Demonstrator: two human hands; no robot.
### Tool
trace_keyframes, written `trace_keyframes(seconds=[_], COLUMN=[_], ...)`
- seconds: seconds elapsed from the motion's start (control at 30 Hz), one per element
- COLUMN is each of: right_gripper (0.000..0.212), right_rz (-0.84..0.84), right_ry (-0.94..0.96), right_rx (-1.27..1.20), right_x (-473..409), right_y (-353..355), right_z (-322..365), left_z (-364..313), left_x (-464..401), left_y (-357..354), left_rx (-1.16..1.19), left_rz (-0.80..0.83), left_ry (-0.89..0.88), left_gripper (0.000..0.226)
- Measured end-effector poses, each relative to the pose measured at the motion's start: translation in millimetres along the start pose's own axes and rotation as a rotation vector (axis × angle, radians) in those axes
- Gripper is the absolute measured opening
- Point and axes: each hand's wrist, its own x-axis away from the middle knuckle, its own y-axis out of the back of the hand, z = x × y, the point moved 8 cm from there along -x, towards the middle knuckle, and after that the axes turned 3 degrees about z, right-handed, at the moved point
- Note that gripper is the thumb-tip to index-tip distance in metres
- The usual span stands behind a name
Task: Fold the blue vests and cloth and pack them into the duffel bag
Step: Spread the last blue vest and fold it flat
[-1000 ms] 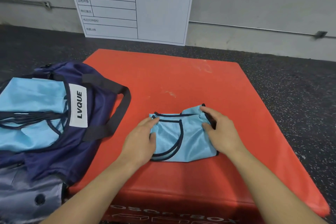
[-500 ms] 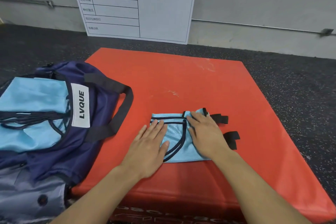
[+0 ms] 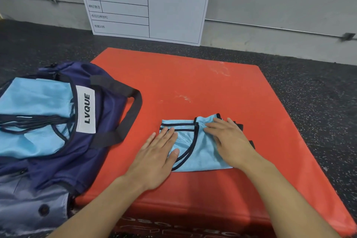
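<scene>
A light blue vest (image 3: 195, 147) with dark trim lies folded small on the red soft box (image 3: 193, 87). My left hand (image 3: 156, 157) lies flat on its left edge, fingers straight. My right hand (image 3: 229, 141) presses flat on its right half, covering most of the black straps there. To the left the navy duffel bag (image 3: 100, 141) with a white LVQUE label lies open, with folded light blue vests (image 3: 32, 102) inside it.
A white board (image 3: 146, 2) with a printed table leans on the grey wall behind the box. Dark speckled rubber floor (image 3: 313, 92) surrounds the box. The bag's black handle (image 3: 131, 110) drapes onto the box's left side.
A second ago both hands gripped the vest's ends and folded it in. Now both lie flat on the smaller fold, and the right hand has slid a little to the right.
</scene>
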Motion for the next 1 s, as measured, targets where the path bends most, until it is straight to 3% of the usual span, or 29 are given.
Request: trace_keyframes(seconds=[0.13,0.3,0.37,0.47,0.6,0.8,0.9,1.0], right_gripper=[0.073,0.064,0.058,0.064,0.082,0.085,0.079,0.081], right_rz=[-0.068,0.116,-0.001,-0.129,-0.047,-0.008,-0.063,0.003], right_ry=[0.018,-0.05,-0.074,-0.113,-0.169,-0.128,-0.11,-0.034], right_rx=[0.051,0.175,0.235,0.135,-0.006,-0.021,-0.041,-0.043], right_x=[-4.5,-8.2,-11.1,-12.9,-19.2,-23.6,-27.1,-27.5], right_y=[7.9,-28.0,-20.4,-22.0,-48.1,-54.6,-49.0,-56.7], right_z=[11.0,8.1,13.9,35.4,43.9,66.4,81.6,103.4], left_z=[-1.1,0.1,3.2,5.8,13.4,18.2,25.3,34.5], left_x=[1.5,6.6,8.6,10.5,12.1,15.3,17.3,20.3], left_y=[1.9,3.4,4.0,6.7,19.6,12.8,17.1,22.8], left_rx=[0.022,-0.048,-0.071,-0.078,-0.108,-0.084,-0.11,-0.133], left_rz=[-0.028,-0.06,-0.075,-0.112,-0.215,-0.134,-0.171,-0.203], left_ry=[-0.02,-0.042,-0.034,-0.03,0.068,0.045,0.049,0.079], left_gripper=[0.087,0.07,0.069,0.067,0.068,0.073,0.067,0.062])
